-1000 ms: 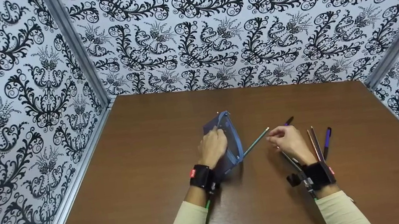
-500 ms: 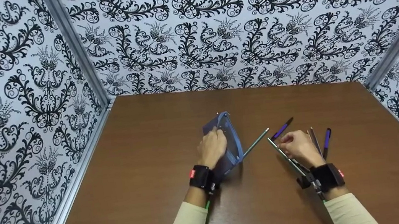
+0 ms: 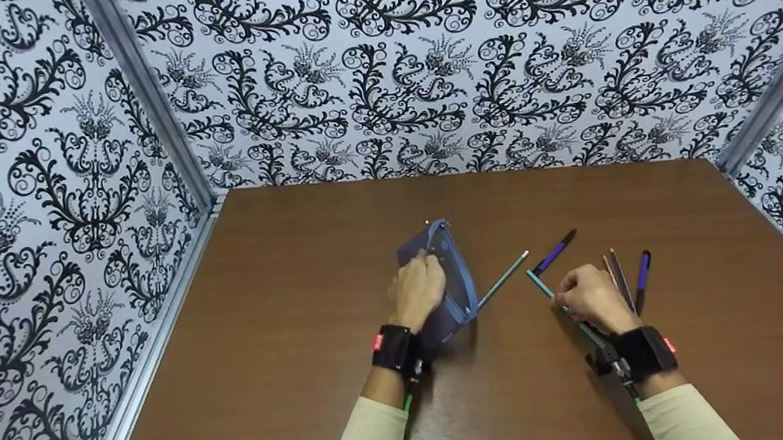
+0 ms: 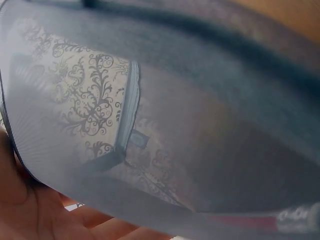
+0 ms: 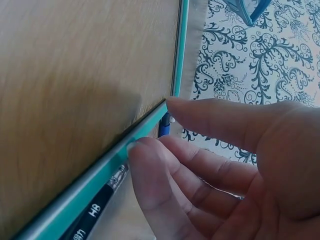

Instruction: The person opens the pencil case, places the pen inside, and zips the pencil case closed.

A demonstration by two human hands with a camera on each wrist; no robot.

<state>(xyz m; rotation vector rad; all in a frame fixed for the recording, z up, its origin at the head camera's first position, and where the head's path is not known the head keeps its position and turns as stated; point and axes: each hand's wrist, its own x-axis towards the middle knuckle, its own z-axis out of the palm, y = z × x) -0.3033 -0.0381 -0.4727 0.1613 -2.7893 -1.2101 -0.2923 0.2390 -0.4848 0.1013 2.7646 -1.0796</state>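
My left hand [image 3: 418,292] grips a blue-grey mesh pencil case [image 3: 454,265] with a blue zip, held tilted above the table. The see-through mesh [image 4: 85,100] fills most of the left wrist view, with the fingers [image 4: 95,220] along its lower edge. My right hand [image 3: 589,296] is low over the table, thumb and index finger apart, fingertips right at a green pencil [image 5: 95,175] lying there. A dark pencil marked HB [image 5: 95,207] lies beside that green one. Another green pencil [image 3: 505,279] extends from beside the case's lower corner toward the right hand.
Behind the right hand lies a purple pen [image 3: 555,253] with black ends. To its right are two slim pencils [image 3: 620,277] and another purple pen [image 3: 643,274]. Patterned walls [image 3: 415,58] enclose the brown table [image 3: 276,265] at the back and sides.
My right hand has moved right and toward me, from beside the far green pencil's tip down to the nearer green pencil. My left hand and the case have stayed in place.
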